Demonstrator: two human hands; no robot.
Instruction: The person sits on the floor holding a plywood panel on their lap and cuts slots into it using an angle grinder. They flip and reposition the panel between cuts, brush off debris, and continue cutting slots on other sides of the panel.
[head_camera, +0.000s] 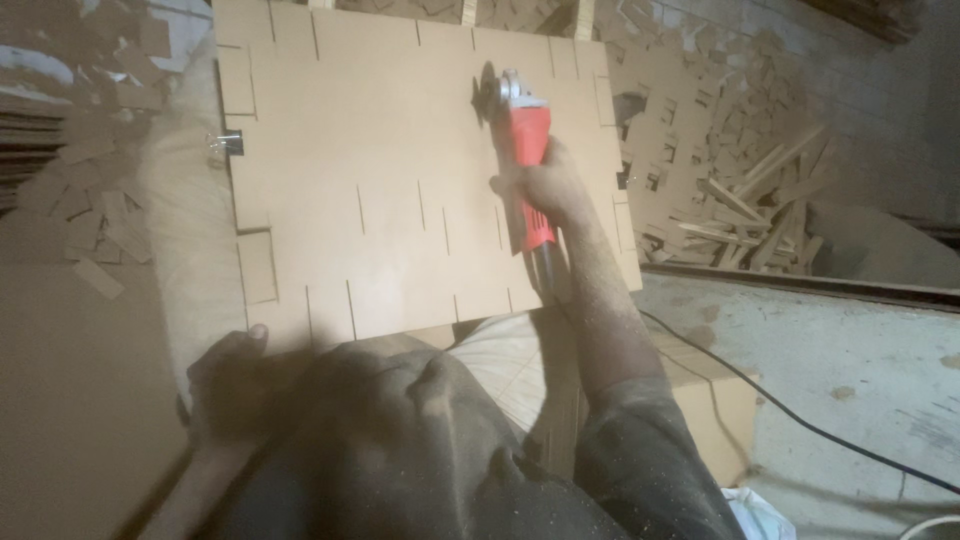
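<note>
While offcuts (740, 190) litter the dusty concrete floor (840, 370) at 3 o'clock, the right hand (548, 183) clamps a red grinder (520, 150) on the slotted fibreboard (400, 170); the left hand (235, 375) presses its 7 o'clock edge, fingers spread.

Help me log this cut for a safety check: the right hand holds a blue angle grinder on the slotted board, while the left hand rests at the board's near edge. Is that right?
Not quite. In the head view the angle grinder held by the right hand is red, not blue. The rest stands: it sits on the slotted board, and the left hand rests at the board's near edge.

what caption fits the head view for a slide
Right hand holds a red angle grinder on a slotted board; left hand rests at its near edge.
</note>
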